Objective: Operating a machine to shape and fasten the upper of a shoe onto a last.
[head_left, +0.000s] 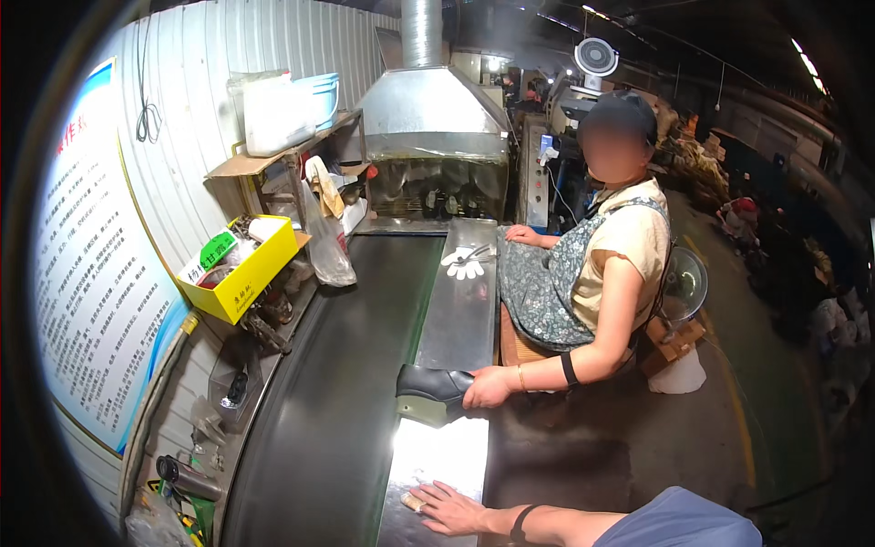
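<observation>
A long dark conveyor belt [337,383] is bordered by a shiny steel side ledge [460,310]. A black leather shoe [434,383] is steadied there by a co-worker's hand [488,389]. One hand [447,509] of the wearer is laid flat, fingers spread, holding nothing, nearer on the ledge; which hand it is cannot be told.

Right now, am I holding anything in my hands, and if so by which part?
Nothing is held. One hand, which one is unclear, lies flat and open on the metal table; the other is out of view. The black shoe is under a co-worker's hand.

Right hand [453,510] flat, palm down, fingers spread, forearm entering from lower right; left hand unseen.
</observation>
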Available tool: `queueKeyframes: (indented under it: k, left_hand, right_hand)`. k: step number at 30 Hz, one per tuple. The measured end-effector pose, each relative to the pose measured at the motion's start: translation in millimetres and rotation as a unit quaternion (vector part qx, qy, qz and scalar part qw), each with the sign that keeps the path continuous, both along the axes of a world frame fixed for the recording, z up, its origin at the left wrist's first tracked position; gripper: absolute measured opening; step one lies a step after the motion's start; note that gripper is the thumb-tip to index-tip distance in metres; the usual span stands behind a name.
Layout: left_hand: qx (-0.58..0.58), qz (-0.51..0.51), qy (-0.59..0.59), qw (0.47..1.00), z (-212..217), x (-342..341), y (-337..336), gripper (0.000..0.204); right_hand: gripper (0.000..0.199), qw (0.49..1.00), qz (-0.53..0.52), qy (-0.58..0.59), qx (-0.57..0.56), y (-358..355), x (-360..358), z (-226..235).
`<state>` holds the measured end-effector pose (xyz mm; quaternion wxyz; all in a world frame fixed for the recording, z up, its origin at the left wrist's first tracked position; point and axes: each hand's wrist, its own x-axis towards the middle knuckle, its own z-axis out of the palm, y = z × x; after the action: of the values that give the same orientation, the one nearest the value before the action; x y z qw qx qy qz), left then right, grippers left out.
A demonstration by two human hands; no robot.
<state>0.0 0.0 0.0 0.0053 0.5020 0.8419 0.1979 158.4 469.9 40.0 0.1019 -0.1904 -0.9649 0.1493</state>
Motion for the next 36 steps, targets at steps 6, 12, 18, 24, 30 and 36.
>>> queueKeyframes:
  k: [6,12,18,24,30,36]
  left_hand:
    - [-0.045,0.002,0.093,0.995,39.7,9.4,15.4,0.047]
    - [-0.017,0.009,0.083,0.996,75.7,25.7,43.4,0.045]
    - [0.024,-0.090,0.080,0.992,60.3,7.0,49.9,0.044]
    - [0.026,-0.099,0.111,0.989,58.8,1.6,33.1,0.044]
    - [-0.039,-0.047,0.122,0.991,35.5,4.2,14.0,0.046]
    - [-0.096,-0.022,0.079,0.992,38.9,8.8,21.6,0.055]
  right_hand:
    - [0.045,1.000,0.002,-0.008,-0.012,-4.9,1.2,-1.0]
    - [0.044,1.000,-0.004,0.015,-0.015,-3.2,3.9,-5.2]
    - [0.066,0.995,0.032,0.058,-0.068,-2.5,-3.6,-7.9]
    - [0.063,0.994,0.012,0.113,0.010,0.6,7.9,-10.4]
    - [0.047,0.999,-0.001,0.041,-0.016,-1.6,3.3,-10.0]
    - [0.058,1.000,-0.004,-0.006,0.005,2.2,2.1,-5.0]
